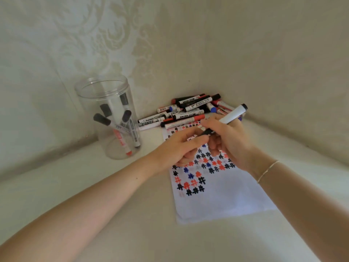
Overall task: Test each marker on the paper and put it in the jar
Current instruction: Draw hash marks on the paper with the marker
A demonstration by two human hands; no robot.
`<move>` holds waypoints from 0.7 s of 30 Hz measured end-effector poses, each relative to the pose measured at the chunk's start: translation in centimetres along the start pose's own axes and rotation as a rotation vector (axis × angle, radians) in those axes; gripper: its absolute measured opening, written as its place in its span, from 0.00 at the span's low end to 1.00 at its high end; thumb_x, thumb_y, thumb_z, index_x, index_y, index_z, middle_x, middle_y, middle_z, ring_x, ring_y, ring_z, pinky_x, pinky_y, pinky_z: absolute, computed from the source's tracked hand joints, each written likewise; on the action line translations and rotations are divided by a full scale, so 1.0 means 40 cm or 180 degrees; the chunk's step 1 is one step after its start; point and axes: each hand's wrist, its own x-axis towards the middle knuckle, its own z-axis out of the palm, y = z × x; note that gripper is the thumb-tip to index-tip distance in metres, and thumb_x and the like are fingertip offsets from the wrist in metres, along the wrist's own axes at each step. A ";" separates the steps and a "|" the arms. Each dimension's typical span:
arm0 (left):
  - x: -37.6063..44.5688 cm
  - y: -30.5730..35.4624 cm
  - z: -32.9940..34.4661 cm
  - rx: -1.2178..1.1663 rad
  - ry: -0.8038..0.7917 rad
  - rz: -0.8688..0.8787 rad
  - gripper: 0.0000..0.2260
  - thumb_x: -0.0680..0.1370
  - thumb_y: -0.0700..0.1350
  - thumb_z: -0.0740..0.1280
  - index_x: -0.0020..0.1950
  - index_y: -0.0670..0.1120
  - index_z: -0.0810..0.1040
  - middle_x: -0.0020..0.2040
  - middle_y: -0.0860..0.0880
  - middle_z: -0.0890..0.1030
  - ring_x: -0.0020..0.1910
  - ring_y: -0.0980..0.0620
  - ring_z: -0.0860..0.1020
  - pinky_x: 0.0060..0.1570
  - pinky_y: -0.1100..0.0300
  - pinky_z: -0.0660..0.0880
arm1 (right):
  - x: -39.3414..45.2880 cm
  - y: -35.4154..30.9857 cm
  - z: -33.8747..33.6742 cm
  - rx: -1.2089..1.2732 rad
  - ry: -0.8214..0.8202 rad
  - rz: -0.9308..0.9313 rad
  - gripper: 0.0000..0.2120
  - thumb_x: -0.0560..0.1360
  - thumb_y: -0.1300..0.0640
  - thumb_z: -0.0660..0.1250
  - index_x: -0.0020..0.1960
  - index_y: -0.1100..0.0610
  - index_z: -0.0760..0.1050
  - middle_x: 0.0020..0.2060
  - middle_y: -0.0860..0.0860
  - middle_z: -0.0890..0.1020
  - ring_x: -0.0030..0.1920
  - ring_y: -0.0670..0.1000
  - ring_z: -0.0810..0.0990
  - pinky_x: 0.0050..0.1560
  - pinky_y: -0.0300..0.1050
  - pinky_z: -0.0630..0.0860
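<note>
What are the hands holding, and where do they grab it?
The right hand grips a white marker around its lower barrel. The left hand pinches the black cap at the marker's lower end.

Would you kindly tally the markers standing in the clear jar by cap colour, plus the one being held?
Black-capped markers in the jar: 4
Black-capped marker held in both hands: 1
Other cap colours in the jar: 0
Total: 5
</note>
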 end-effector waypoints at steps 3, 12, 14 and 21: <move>-0.013 -0.028 0.000 0.0893 0.0523 0.0108 0.19 0.74 0.61 0.62 0.57 0.50 0.68 0.24 0.58 0.69 0.24 0.59 0.64 0.28 0.67 0.63 | -0.020 0.012 -0.013 0.0111 0.0723 -0.0160 0.11 0.77 0.63 0.65 0.36 0.60 0.72 0.19 0.52 0.71 0.18 0.50 0.66 0.20 0.39 0.65; -0.031 -0.108 -0.007 0.3169 0.0890 0.0735 0.09 0.78 0.58 0.60 0.45 0.54 0.68 0.26 0.54 0.72 0.24 0.59 0.70 0.28 0.62 0.65 | -0.114 0.107 -0.001 0.0044 0.0512 -0.0028 0.06 0.71 0.65 0.72 0.41 0.59 0.75 0.35 0.56 0.80 0.36 0.53 0.82 0.42 0.46 0.80; -0.031 -0.109 -0.012 0.3315 0.0744 0.0660 0.09 0.78 0.58 0.60 0.44 0.54 0.68 0.27 0.56 0.72 0.26 0.60 0.70 0.29 0.61 0.65 | -0.120 0.113 0.005 -0.0338 0.0631 -0.0079 0.11 0.69 0.63 0.74 0.37 0.59 0.71 0.29 0.55 0.76 0.27 0.49 0.75 0.31 0.40 0.73; -0.030 -0.113 -0.019 0.3726 0.0637 0.0660 0.11 0.79 0.58 0.58 0.44 0.53 0.67 0.29 0.56 0.70 0.27 0.61 0.68 0.29 0.62 0.63 | -0.123 0.110 0.023 -0.0938 0.0824 0.0045 0.13 0.68 0.71 0.64 0.29 0.63 0.64 0.21 0.54 0.65 0.19 0.46 0.63 0.21 0.36 0.61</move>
